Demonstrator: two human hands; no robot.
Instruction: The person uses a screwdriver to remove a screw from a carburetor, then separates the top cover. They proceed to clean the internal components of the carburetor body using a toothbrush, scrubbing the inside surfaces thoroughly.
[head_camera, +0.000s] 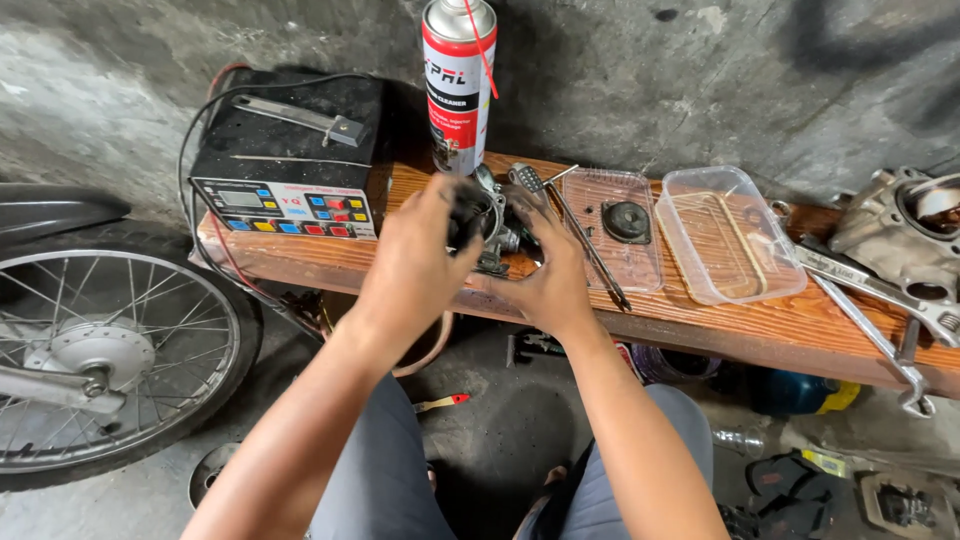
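wooden bench (700, 320) front edge, left hand (415, 265) and right hand (550, 275) both gripping metal carburetor (495, 225), spray can (458, 85) just behind

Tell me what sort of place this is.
Probably a small motorcycle repair workshop: a spoked wheel stands at left, wrenches and an engine cylinder lie on the wooden bench, and both hands hold a greasy metal part.

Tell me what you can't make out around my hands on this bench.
Head view only:
- Small grey metal engine part: mostly hidden behind the left hand and right hand.
- Left hand's black piece: blurred, kind unclear.
- Spoked motorcycle wheel: cut off by the left edge.
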